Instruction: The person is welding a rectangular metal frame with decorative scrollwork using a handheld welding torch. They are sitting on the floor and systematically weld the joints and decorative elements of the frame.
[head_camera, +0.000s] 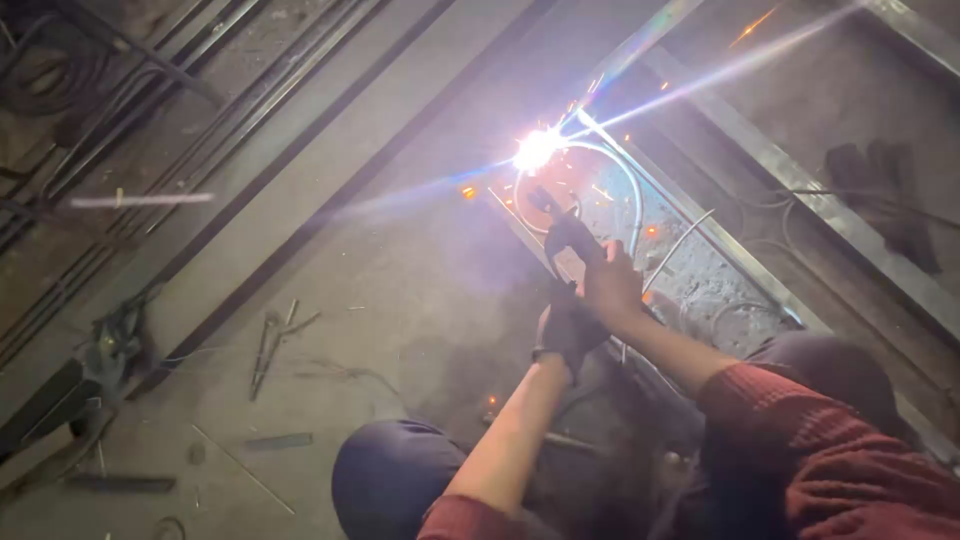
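Note:
A bright welding arc (537, 149) flares with sparks on a metal frame with a curved rod (632, 190) lying on the floor. My right hand (610, 285) grips the dark electrode holder (565, 235), whose rod points at the arc. My left hand (568, 330), in a dark glove, is closed just below the right hand around the holder's handle or its cable; which one is hard to tell. Both forearms are bare, with red sleeves pushed up. My knees in dark trousers sit at the bottom of the view.
Long steel bars (260, 90) lie diagonally at the left. A straight steel section (800, 190) runs at the right. Pliers and scraps (270, 345) lie on the concrete floor. Thin wires loop near the frame (690, 240). A dark glove (885, 190) lies at the right.

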